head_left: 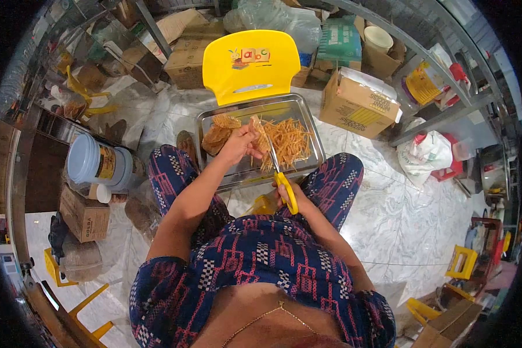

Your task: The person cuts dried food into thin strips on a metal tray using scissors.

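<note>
Pinched in my left hand point(242, 145) is a tan, dried-looking piece point(260, 134), held over the metal tray point(314, 145). My right hand point(291, 194) grips the yellow handles of the scissors point(285, 188); their blades point up and lie against the piece. On the tray's right side spreads a pile of thin orange-brown strips point(293, 142). Larger uncut brown pieces point(214, 138) lie at the tray's left, beside my left hand. Behind the tray stands a yellow chair back point(251, 58) with a printed picture.
Cardboard boxes point(359, 104) stand behind the tray under metal shelving. A light blue bucket point(90, 159) and another box point(84, 214) are at the left. A white bag point(426, 156) sits at the right, with a yellow stool point(462, 262) below it.
</note>
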Available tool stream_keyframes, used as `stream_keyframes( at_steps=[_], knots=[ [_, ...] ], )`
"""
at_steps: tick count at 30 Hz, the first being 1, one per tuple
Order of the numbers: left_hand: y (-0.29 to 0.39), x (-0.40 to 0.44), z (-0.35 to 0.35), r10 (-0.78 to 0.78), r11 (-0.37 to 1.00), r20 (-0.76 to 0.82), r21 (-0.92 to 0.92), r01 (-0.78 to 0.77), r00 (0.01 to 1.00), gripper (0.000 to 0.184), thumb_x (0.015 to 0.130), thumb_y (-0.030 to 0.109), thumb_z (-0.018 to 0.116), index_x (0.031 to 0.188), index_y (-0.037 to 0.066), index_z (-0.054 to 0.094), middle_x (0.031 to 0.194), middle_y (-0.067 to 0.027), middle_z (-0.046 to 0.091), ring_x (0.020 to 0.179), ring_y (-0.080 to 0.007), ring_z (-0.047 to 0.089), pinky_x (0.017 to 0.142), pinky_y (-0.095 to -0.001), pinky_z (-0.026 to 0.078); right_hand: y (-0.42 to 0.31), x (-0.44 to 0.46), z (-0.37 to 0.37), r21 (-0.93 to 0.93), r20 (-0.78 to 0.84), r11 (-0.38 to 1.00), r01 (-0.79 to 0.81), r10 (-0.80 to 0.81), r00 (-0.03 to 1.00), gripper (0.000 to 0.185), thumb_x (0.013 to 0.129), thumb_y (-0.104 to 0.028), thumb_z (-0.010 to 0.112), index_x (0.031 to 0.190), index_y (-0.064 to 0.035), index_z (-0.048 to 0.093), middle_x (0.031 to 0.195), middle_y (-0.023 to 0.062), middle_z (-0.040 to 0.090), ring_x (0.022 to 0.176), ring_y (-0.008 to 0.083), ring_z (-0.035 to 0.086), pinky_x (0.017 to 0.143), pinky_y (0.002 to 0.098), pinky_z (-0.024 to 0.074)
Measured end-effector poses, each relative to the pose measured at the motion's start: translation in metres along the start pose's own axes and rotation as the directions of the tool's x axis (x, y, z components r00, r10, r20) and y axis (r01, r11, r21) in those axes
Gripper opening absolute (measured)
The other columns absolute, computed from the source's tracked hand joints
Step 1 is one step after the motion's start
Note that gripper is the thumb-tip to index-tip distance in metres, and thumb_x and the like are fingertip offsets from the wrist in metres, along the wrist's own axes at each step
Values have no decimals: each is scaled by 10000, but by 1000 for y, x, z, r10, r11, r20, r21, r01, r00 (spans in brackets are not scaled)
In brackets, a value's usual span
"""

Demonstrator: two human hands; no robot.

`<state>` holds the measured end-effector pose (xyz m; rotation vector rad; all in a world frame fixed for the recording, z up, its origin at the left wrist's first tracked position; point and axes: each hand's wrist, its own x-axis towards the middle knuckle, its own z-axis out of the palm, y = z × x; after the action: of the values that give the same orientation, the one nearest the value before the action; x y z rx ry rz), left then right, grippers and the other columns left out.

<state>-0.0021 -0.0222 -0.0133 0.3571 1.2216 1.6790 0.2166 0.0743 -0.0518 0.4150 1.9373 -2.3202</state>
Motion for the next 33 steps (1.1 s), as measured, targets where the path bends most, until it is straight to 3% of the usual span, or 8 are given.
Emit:
stream_keyframes(
  at_steps=[2,4,11,14,16,23,25,33],
  knots=[
    [-3,2,-2,-6,1000,-1,14,6,1000,138,858,156,456,949,60,419,831,-62,498,620,-235,616,480,-323,528,0,-1,0,5,8,1000,18,-18,1000,540,811,-479,462,1064,-4,409,708,46,486,495,118,493,472,228,420],
    [-1,1,1,35,999,-39,13,-34,999,116,842,154,484,893,51,476,751,-107,590,621,-217,618,485,-325,527,-5,-3,3,33,-29,999,2,-1,1000,389,838,-404,465,978,-41,454,667,14,473,510,87,467,460,217,407],
    [4,1,3,56,998,-82,33,-54,995,170,845,163,459,950,31,471,752,-125,588,620,-215,615,482,-312,524,-6,-3,1,-1,-8,1000,-24,24,1000,377,834,-403,474,970,-52,450,665,4,457,516,84,467,455,215,398],
    [5,0,3,52,998,-82,39,-49,995,174,847,162,444,957,29,465,769,-127,586,623,-220,614,476,-307,522,-3,-1,1,30,30,999,-14,14,999,498,826,-450,456,1059,-13,405,680,33,473,479,104,486,463,216,413],
    [2,1,1,32,997,-61,66,-28,998,187,848,159,450,985,32,458,777,-113,582,619,-225,614,471,-309,521,-7,-3,4,52,-32,998,-19,21,999,370,825,-406,492,948,-59,454,669,0,454,509,77,464,464,206,405],
    [-6,4,-1,32,999,10,34,-32,999,167,854,176,467,960,55,420,805,-58,505,625,-252,618,468,-305,529,-1,-1,3,35,-71,997,-74,76,995,355,827,-382,503,941,-51,445,621,1,459,464,82,460,433,205,401],
    [-7,3,-1,32,998,-14,46,-31,999,207,864,156,438,1035,38,448,912,-99,558,643,-257,618,477,-312,526,0,-1,3,68,-95,995,-66,72,993,349,828,-374,505,938,-47,445,572,-4,453,420,86,449,390,204,386],
    [-2,1,2,25,999,-1,44,-25,1000,270,868,153,431,1109,33,409,888,-109,573,653,-260,619,486,-317,527,-10,-4,1,50,-132,994,-94,100,986,235,813,-280,534,844,-52,483,540,-9,447,395,78,435,348,196,368]
  ],
)
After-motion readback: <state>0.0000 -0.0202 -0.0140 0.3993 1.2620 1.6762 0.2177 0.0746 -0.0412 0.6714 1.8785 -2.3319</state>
